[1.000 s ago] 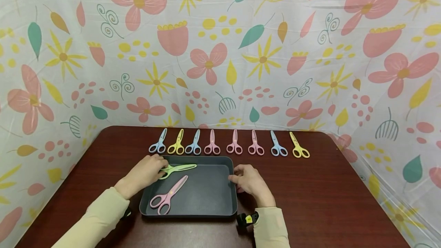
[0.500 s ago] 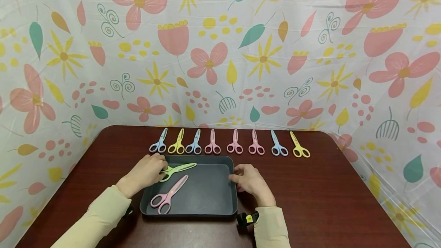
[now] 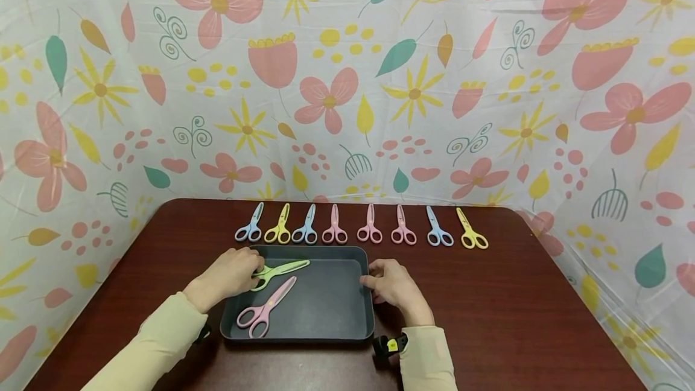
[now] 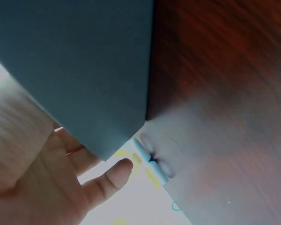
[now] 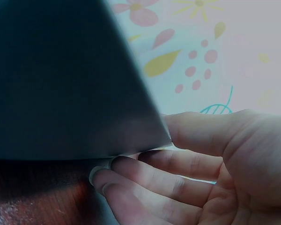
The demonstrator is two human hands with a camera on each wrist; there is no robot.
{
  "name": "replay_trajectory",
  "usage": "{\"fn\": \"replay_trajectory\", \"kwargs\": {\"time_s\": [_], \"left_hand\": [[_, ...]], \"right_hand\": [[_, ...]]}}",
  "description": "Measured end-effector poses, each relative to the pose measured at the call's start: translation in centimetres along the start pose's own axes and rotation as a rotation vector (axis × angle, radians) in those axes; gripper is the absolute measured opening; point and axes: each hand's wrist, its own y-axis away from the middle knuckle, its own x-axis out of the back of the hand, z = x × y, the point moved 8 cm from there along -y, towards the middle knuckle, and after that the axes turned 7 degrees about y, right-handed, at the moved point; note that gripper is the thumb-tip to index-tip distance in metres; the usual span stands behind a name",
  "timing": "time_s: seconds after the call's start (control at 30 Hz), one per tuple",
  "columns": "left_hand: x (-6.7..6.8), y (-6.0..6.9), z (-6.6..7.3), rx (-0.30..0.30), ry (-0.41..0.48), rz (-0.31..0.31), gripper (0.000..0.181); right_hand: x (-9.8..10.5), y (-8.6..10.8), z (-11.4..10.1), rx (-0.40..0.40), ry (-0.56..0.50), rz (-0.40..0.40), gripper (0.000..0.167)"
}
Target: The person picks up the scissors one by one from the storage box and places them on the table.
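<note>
A dark grey tray [image 3: 320,312] stands on the table. Inside it lie green scissors [image 3: 277,270] at the upper left and pink scissors [image 3: 265,308] below them. Reaching over the tray's left side, my left hand [image 3: 230,273] holds the green scissors by the handle, which its fingers partly cover. The left wrist view shows that hand [image 4: 56,178] beyond the tray wall [image 4: 98,84], which hides the scissors. My right hand [image 3: 393,285] grips the tray's right rim, thumb over the edge; in the right wrist view its fingers [image 5: 154,180] lie beneath the tray edge.
Behind the tray runs a row of several scissors: blue [image 3: 250,223], yellow [image 3: 279,224], pink [image 3: 334,225] and more, up to yellow scissors [image 3: 472,229] at the right end. A flowered curtain [image 3: 347,77] hangs behind the brown table [image 3: 521,318].
My left hand has shifted slightly toward me, and the green scissors' handle has swung a little that way too. The right hand and tray stay put.
</note>
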Motion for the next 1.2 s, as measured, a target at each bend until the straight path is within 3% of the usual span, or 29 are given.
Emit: {"fn": "replay_trajectory", "kwargs": {"time_s": [0.2, 0.73, 1.0, 1.2], "left_hand": [[-0.1, -0.2, 0.1, 0.001, -0.013, -0.007, 0.045], [0.0, -0.1, -0.1, -0.060, -0.013, 0.084, 0.039], [1.4, -0.3, -0.2, -0.064, 0.027, 0.136, 0.033], [2.4, -0.3, -0.4, -0.040, 0.055, 0.181, 0.014]], "right_hand": [[0.1, -0.1, 0.0, -0.005, -0.001, 0.004, 0.036], [0.0, -0.1, 0.1, -0.016, 0.004, -0.006, 0.036], [0.1, 0.0, -0.1, 0.005, 0.025, 0.002, 0.035], [0.1, 0.0, 0.0, 0.001, 0.029, 0.004, 0.036]]}}
